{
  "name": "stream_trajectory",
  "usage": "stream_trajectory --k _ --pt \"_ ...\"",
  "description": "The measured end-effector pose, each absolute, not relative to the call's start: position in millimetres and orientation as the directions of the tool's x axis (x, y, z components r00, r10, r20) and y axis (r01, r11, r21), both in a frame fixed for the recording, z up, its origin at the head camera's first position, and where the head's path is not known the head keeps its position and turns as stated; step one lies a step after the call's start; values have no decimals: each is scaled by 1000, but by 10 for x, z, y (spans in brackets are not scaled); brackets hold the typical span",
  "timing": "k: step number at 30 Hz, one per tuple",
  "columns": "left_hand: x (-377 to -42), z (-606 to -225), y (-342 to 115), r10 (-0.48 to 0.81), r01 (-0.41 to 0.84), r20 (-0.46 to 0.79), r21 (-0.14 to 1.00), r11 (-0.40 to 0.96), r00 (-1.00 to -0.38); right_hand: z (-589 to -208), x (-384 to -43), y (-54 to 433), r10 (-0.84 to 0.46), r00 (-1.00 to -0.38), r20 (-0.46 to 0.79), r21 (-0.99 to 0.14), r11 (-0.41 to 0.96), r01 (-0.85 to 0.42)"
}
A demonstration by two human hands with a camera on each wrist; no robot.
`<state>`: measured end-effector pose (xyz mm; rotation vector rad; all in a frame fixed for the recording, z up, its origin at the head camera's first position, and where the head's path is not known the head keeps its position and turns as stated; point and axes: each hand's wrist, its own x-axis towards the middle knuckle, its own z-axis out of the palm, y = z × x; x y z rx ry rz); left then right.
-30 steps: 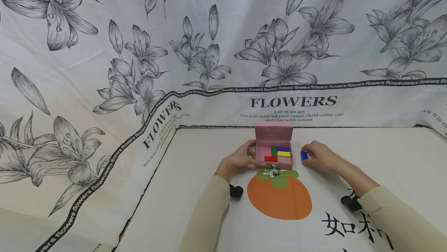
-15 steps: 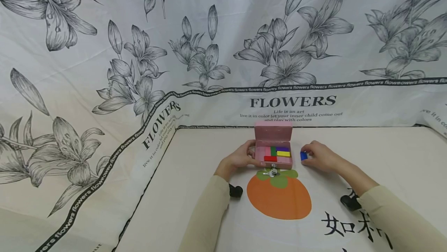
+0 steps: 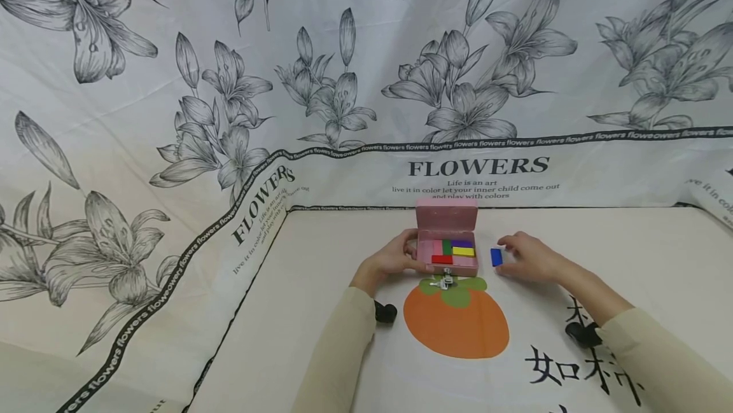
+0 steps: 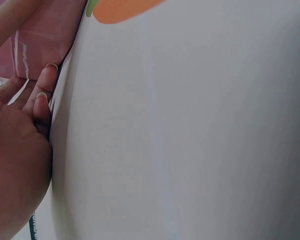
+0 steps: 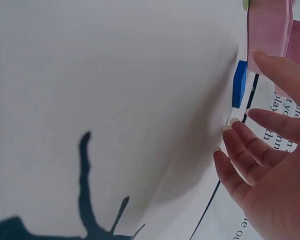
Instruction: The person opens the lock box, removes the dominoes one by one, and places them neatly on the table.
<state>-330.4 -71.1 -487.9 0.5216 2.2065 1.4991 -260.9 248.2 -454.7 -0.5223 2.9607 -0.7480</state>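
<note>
A pink box [image 3: 465, 271] stands with its lid [image 3: 446, 217] raised, holding red [image 3: 442, 259], yellow [image 3: 463, 251], green [image 3: 446, 247] and purple [image 3: 462, 244] blocks, with a pink block at the left. My left hand [image 3: 392, 255] grips the box's left side, thumb toward the front; the left wrist view shows fingers against the pink wall [image 4: 45, 47]. Right of the box, a blue block [image 3: 496, 257] rests on the cloth. Just beside it is my right hand [image 3: 531, 259], thumb and fingers spread apart; in the right wrist view the hand [image 5: 270, 170] holds nothing.
A metal clasp with keys [image 3: 445, 281] hangs at the box's front. White cloth [image 3: 321, 254] covers the table, printed with an orange persimmon [image 3: 456, 327] and black characters [image 3: 550, 365]. Flower-printed fabric [image 3: 481, 177] rises directly behind the box.
My right hand has let go of the blue block; its fingers parted and drew slightly right. The block stays beside the box. My left hand keeps its grip.
</note>
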Motion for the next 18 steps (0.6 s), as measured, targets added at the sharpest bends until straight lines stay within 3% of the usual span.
stream_trajectory --k 18 --pt "-3305 -4850 -718 533 87 -129 929 361 -836 -4383 -2474 2467 -347 -933 93 -467 813 -348"
